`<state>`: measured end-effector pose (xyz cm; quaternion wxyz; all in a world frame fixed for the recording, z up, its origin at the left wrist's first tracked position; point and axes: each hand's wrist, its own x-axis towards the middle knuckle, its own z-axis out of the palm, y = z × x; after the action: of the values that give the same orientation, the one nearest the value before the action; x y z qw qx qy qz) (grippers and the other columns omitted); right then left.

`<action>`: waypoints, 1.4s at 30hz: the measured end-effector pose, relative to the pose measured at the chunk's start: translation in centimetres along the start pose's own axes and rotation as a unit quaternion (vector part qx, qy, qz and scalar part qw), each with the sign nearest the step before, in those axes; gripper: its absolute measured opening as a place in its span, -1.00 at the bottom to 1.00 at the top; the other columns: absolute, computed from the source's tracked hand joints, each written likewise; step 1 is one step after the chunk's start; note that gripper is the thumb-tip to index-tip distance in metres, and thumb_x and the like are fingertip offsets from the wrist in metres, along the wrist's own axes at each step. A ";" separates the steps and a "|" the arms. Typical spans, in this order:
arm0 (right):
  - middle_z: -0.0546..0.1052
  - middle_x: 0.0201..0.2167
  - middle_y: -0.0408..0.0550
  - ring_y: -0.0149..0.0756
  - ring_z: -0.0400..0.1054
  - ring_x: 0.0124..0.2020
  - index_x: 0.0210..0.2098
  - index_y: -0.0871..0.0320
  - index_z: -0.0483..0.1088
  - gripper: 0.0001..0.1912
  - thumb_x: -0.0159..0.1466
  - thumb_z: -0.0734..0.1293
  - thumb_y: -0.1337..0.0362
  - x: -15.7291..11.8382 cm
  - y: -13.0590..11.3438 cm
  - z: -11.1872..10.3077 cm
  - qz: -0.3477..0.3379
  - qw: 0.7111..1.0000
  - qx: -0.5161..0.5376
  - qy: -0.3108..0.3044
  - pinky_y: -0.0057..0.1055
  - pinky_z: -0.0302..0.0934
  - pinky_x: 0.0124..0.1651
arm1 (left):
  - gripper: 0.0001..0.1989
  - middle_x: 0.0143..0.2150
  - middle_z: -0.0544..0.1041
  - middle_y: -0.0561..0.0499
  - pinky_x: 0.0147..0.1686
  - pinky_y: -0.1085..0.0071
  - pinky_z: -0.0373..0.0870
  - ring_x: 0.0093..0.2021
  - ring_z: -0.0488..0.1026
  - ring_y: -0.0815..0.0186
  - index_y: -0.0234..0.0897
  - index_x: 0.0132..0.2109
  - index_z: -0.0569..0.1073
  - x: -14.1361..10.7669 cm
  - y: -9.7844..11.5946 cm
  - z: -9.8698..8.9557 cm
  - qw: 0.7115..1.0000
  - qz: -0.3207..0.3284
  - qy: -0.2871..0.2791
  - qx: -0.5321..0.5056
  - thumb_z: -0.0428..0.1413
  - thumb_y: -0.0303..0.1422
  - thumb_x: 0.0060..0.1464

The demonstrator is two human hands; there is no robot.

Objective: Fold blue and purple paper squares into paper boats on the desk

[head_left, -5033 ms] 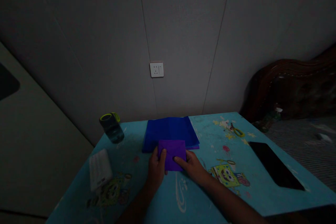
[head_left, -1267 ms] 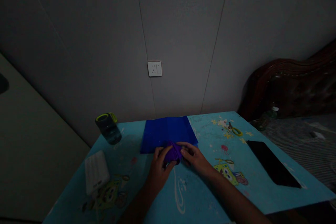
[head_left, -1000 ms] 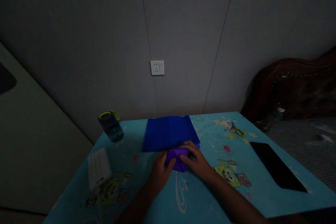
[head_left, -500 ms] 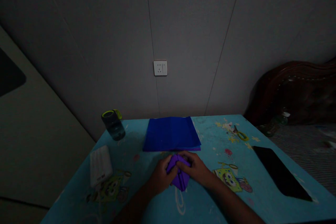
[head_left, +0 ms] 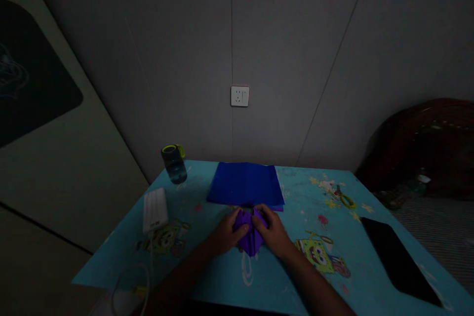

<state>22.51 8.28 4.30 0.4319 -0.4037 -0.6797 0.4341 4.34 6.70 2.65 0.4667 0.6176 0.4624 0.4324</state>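
Observation:
A folded piece of purple paper [head_left: 252, 243] is held between my two hands, just above the table near its middle. My left hand [head_left: 226, 232] grips its left side, thumb lying across the front face. On the opposite side my right hand [head_left: 272, 231] has its thumb pressed on the paper near the centre crease. The fingers behind the paper are mostly hidden. Flat sheets of blue paper [head_left: 245, 183] lie just beyond my hands, with a purple edge showing under them.
On the left of the patterned tablecloth [head_left: 207, 276] are a water bottle [head_left: 175, 165] and a white power bank [head_left: 155, 211] with a cable. Yellow-handled scissors [head_left: 347, 200] lie at the right rear, and a black flat pad [head_left: 398, 259] rests along the right edge.
The camera view has turned and tilted, so the scene is shifted. My thumbs are farther apart on the purple paper, and a gap shows at its top between them.

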 end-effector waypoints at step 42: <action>0.51 -0.18 0.02 -0.24 0.39 -0.30 0.23 0.16 0.22 -0.30 0.24 0.31 -0.11 -0.9 -0.2 -0.1 -0.061 0.986 0.085 0.134 -0.37 0.30 -0.29 | -0.74 -0.31 0.61 0.01 -0.23 0.36 0.46 -0.24 0.59 0.21 -0.21 -0.05 0.40 -4.2 5.2 3.3 0.984 -0.007 0.127 0.127 0.08 -0.22 0.15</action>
<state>22.87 7.48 4.27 0.5771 -0.3781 -0.5999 0.4053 7.52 1.28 6.72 0.3245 0.6087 0.5733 0.4421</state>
